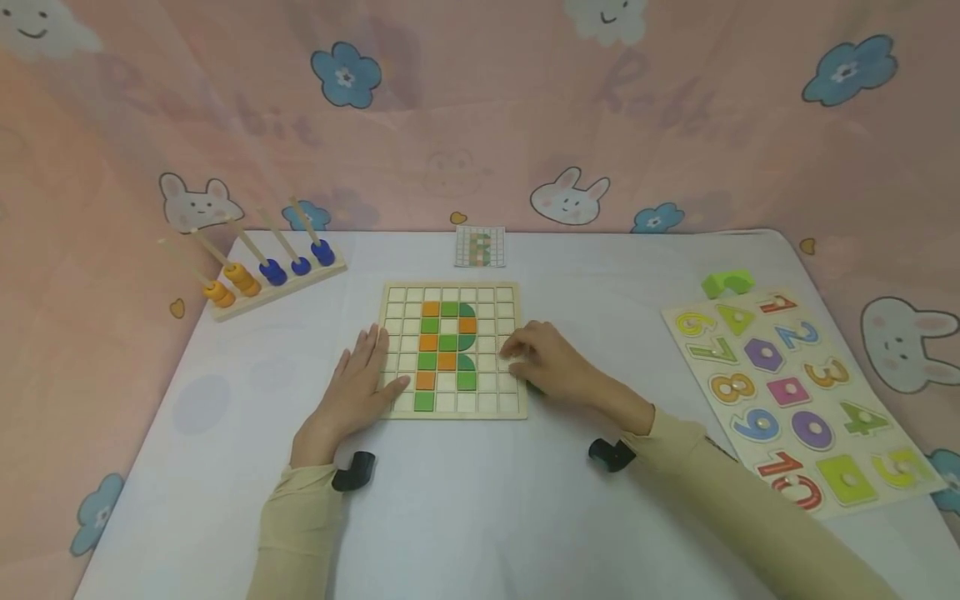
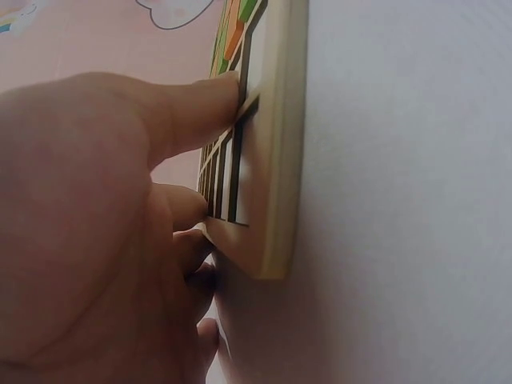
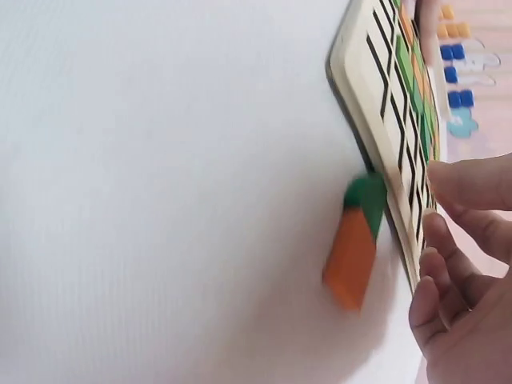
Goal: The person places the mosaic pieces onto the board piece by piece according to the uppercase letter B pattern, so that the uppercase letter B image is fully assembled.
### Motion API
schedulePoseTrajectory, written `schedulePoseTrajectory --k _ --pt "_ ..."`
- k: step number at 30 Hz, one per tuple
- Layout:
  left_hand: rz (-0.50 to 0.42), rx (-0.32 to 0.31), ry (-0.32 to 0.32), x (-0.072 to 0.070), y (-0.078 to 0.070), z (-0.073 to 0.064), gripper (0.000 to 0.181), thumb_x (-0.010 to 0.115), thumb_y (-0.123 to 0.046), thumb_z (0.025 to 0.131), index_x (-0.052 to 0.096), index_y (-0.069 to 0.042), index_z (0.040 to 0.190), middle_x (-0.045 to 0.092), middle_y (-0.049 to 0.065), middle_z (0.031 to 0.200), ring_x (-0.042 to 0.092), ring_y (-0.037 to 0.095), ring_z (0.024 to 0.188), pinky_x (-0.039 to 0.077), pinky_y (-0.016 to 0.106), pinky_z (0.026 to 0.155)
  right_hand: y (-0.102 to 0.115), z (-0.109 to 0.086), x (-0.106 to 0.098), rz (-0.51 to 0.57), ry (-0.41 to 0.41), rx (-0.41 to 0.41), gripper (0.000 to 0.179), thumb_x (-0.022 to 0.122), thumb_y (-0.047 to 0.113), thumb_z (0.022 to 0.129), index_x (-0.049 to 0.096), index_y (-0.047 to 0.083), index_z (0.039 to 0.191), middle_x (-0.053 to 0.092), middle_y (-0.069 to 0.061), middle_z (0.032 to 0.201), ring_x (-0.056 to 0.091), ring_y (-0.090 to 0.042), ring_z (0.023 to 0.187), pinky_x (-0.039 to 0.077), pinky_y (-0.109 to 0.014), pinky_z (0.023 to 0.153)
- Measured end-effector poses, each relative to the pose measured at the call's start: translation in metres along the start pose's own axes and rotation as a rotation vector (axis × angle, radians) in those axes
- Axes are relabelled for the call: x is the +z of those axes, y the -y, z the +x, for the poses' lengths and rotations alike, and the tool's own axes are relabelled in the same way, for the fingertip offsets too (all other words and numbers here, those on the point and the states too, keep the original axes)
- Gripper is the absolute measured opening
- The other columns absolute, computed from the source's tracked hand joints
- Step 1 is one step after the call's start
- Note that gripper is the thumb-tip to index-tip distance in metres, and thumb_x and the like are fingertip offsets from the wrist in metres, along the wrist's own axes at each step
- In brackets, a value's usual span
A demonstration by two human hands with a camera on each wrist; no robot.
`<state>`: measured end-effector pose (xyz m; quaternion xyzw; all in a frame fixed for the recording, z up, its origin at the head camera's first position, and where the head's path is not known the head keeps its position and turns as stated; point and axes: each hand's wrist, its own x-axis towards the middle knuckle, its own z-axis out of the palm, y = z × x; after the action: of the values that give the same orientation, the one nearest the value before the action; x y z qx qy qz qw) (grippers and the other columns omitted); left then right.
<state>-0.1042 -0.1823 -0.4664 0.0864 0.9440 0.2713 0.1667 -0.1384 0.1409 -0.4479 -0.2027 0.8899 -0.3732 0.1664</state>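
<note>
A wooden grid board lies on the table, bearing orange, green and dark green rounded tiles laid in an R shape. My left hand rests along its left edge with fingers stretched out and thumb on the frame. Over the right edge hovers my right hand, fingers loosely bent and thumb apart from them; nothing shows between the fingertips. Beneath that hand, in the right wrist view, an orange block and a dark green piece lie on the cloth beside the board.
A small card with a printed R pattern lies behind the board. At back left stands a bead abacus with pegs. A number-and-shape puzzle board lies at right, a green arched block at its far end.
</note>
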Motion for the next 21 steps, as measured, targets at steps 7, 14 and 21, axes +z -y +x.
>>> schedulePoseTrajectory --k 7,14,21 --pt "-0.002 0.007 0.000 0.000 0.001 0.000 0.088 0.054 -0.036 0.110 0.001 0.002 0.168 -0.005 0.021 0.178 -0.009 0.040 0.166 -0.005 0.061 0.135 -0.016 -0.012 -0.023 -0.063 0.120 0.071 0.038 0.079 0.017 0.095 0.065 0.004 0.128 0.062 -0.015 0.125 0.053 -0.031 0.120 0.049 -0.048 0.105" --pt "-0.007 0.010 0.004 0.000 0.000 0.000 0.087 0.054 -0.035 0.110 0.001 0.003 0.168 -0.005 0.021 0.178 -0.008 0.040 0.166 -0.005 0.061 0.135 -0.023 -0.019 -0.033 -0.158 0.160 0.098 0.045 0.092 0.023 0.081 0.068 0.008 0.117 0.062 -0.010 0.114 0.055 -0.027 0.109 0.050 -0.040 0.094" --pt "-0.005 0.011 0.003 -0.001 0.000 -0.001 0.088 0.055 -0.035 0.110 0.001 0.003 0.168 -0.005 0.021 0.178 -0.008 0.041 0.166 -0.005 0.061 0.134 -0.025 -0.022 -0.029 -0.147 0.147 0.081 0.036 0.093 0.018 0.080 0.070 0.012 0.107 0.062 -0.007 0.113 0.051 -0.026 0.109 0.047 -0.039 0.094"
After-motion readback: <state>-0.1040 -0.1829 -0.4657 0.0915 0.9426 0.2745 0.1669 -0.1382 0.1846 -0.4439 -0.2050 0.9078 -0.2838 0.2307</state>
